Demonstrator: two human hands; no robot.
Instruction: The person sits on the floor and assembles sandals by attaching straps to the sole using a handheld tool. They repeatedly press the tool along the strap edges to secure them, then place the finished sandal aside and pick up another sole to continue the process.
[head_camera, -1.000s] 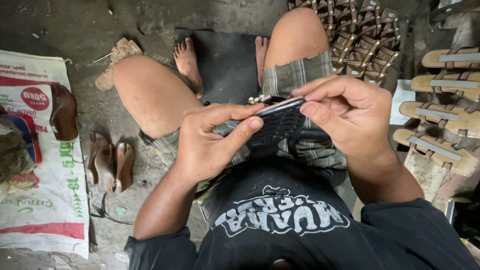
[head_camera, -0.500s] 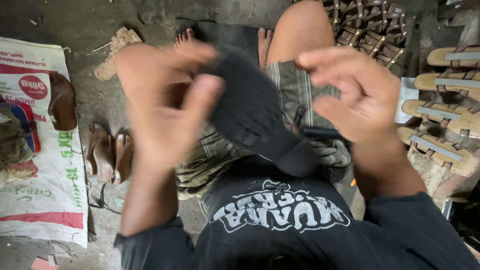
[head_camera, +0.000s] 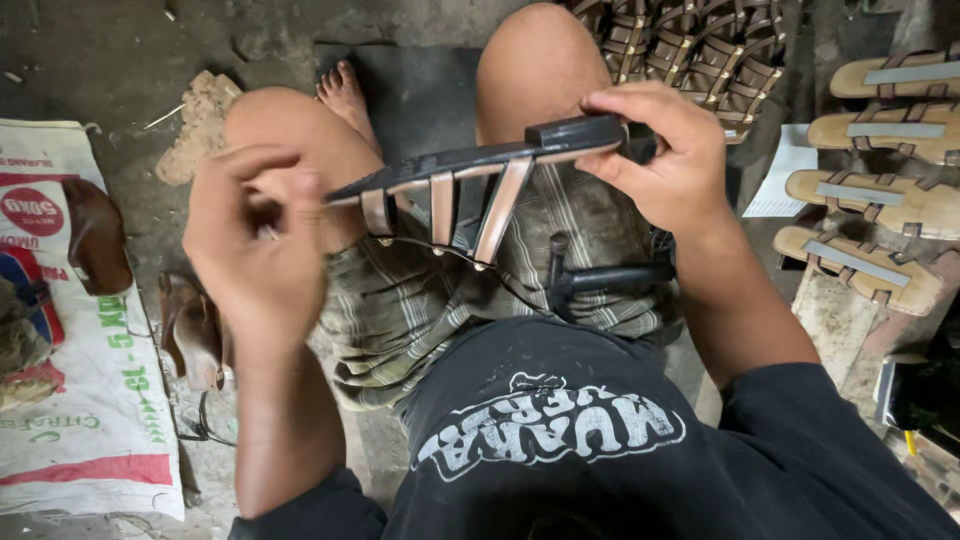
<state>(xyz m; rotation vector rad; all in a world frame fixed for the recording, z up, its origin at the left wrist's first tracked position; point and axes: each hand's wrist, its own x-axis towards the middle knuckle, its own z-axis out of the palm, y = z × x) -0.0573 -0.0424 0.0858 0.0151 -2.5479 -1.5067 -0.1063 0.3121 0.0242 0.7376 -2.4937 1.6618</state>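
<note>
The sandal (head_camera: 480, 175), earlier sole-up, now lies edge-on above the lap. Right hand (head_camera: 665, 160) clamps its heel; left hand (head_camera: 255, 245) pinches its toe end.

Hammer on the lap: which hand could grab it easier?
Probably the left hand: it only pinches the sandal's toe end. The right hand grips the heel, though it is nearer the hammer.

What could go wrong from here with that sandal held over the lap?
1. The right hand pinches only the heel end of the sandal, and the left hand only the toe; it could twist or slip.
2. The hammer lies loose on the shorts and may slide off if a leg shifts.
3. A thin thread dangling under the straps could snag.
</note>
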